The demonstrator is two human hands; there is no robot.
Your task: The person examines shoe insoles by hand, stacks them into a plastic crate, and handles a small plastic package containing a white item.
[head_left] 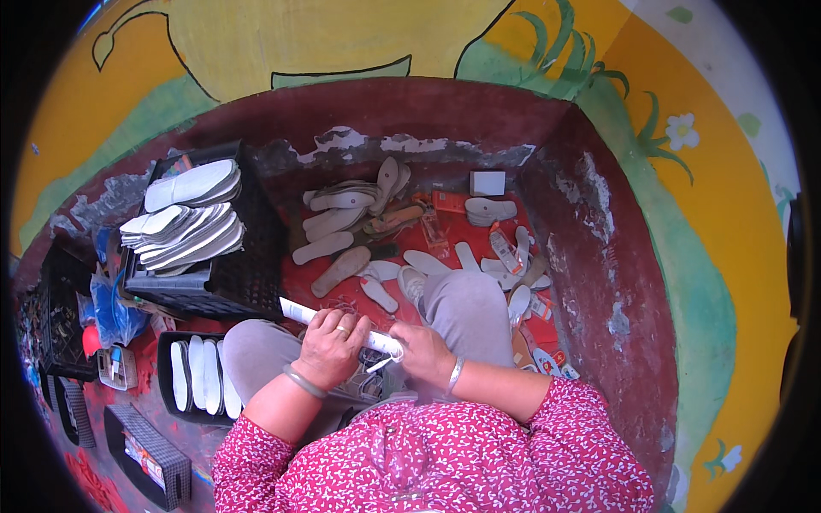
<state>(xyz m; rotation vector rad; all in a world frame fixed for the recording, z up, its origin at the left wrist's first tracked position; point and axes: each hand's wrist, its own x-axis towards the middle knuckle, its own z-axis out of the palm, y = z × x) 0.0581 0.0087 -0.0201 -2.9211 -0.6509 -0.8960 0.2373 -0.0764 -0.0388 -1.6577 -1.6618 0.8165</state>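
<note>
Across my lap lies a white roll (297, 311), long and thin like a rolled-up sheet, slanting from upper left to lower right. My left hand (332, 346) is wrapped over its middle, with a ring on one finger. At the roll's right end, my right hand (422, 355) is closed with fingers curled against it; some of those fingertips are hidden. A narrow white strip (379, 364) hangs below that end. Both forearms reach in from the lower edge, each with a bracelet at the wrist.
A black plastic crate (205, 295) on the left bears stacked white insoles (192, 182). Below it, a black bin (162, 376) holds more insoles. Insoles and packets litter the red floor covering (329, 295) ahead, near a small white box (487, 183). A painted wall (590, 222) encloses the far and right sides.
</note>
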